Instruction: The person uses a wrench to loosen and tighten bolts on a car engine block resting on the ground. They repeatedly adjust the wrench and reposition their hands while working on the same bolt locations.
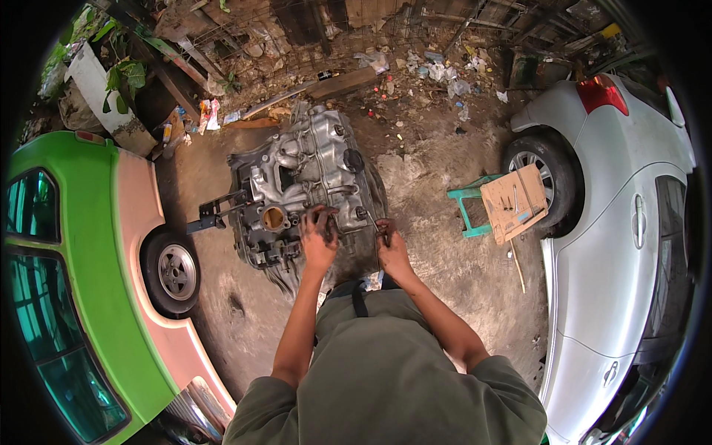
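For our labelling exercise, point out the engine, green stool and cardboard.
Car engine (326, 167), head view: silver top cover.
Green plastic stool (465, 193), head view: exposed frame.
Cardboard (528, 186), head view: bare upper surface.

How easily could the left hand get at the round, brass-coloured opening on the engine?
Probably yes: the opening sits just left of the left hand, with nothing seen lying over it.

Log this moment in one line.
left hand: touching engine | right hand: engine's right side, apparently gripping thin tool | cardboard: on green stool

Engine (305, 157): one
Hands (319, 243): two
Flanking cars (604, 256): two
Rear wheels (177, 272): two
Green stool (466, 193): one
Cardboard sheet (498, 204): one
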Demonstrator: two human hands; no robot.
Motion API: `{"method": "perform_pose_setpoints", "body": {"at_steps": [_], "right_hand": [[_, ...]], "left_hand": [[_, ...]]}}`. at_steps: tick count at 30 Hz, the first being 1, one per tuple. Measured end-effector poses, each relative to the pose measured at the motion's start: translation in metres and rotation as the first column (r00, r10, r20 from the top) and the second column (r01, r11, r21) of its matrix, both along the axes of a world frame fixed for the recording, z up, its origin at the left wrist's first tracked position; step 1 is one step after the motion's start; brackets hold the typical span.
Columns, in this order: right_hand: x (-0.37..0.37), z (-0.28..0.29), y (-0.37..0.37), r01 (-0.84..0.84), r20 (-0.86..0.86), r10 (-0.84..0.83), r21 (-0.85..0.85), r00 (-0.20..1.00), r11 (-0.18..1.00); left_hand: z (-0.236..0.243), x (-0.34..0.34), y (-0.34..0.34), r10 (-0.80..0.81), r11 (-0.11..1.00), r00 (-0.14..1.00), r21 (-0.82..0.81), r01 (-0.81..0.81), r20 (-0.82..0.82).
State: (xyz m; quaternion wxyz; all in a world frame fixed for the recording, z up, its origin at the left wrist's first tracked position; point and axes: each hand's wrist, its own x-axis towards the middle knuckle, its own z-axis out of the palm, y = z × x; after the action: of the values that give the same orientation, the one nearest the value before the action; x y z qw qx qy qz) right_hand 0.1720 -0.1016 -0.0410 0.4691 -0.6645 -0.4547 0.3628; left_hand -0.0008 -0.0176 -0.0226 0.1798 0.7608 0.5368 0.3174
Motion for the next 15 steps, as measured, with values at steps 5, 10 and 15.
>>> {"method": "perform_pose_setpoints", "body": {"at_steps": [5,10,15], "right_hand": [[0.012,-0.015,-0.012,0.106,-0.3,-0.12,-0.062,0.946,0.992],[0.02,-0.049,-0.003,0.059,-0.512,-0.039,0.023,0.858,0.998],[0.028,-0.067,0.012,0.02,-0.529,-0.077,-0.113,0.845,0.993]], "left_hand": [[-0.004,-0.004,0.004,-0.057,0.998,0.998,-0.018,0.058,0.017],[-0.003,-0.013,0.003,-0.12,0.992,0.993,-0.042,0.12,-0.006],[-0.002,-0.012,0.002,-0.11,0.992,0.994,-0.07,0.109,-0.023]]}}
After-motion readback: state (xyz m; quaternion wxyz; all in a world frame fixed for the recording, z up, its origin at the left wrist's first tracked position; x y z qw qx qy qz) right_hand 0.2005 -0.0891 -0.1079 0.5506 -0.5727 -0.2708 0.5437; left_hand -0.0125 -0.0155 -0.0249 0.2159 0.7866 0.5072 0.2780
